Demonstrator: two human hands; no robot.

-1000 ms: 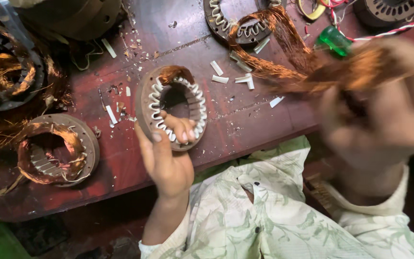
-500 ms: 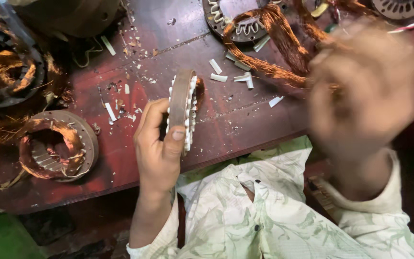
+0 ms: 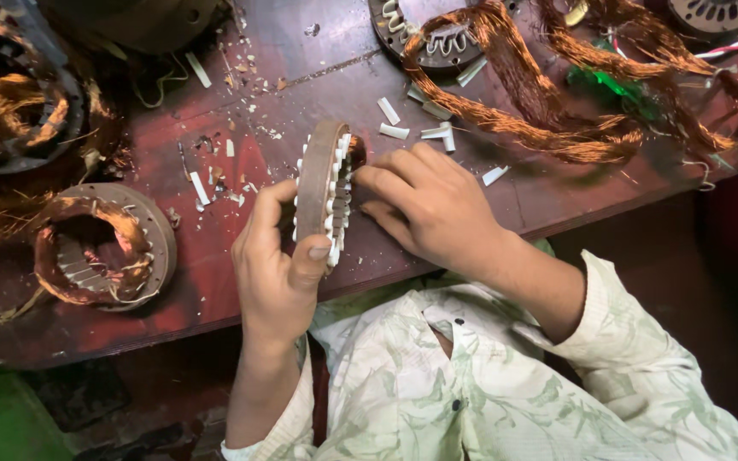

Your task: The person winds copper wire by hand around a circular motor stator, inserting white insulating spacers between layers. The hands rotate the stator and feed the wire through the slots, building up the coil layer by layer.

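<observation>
Your left hand (image 3: 279,273) holds the stator ring (image 3: 325,192) upright on its edge near the front edge of the red surface (image 3: 557,201), thumb and fingers clamped across its rim. Your right hand (image 3: 429,201) rests against the ring's slotted face, fingers curled and pressed to the white slot liners. A second stator with copper windings (image 3: 100,248) lies flat toward the surface's left end. A loose hank of copper wire (image 3: 557,128) sprawls toward the back right corner, with white paper scraps (image 3: 424,132) scattered between.
</observation>
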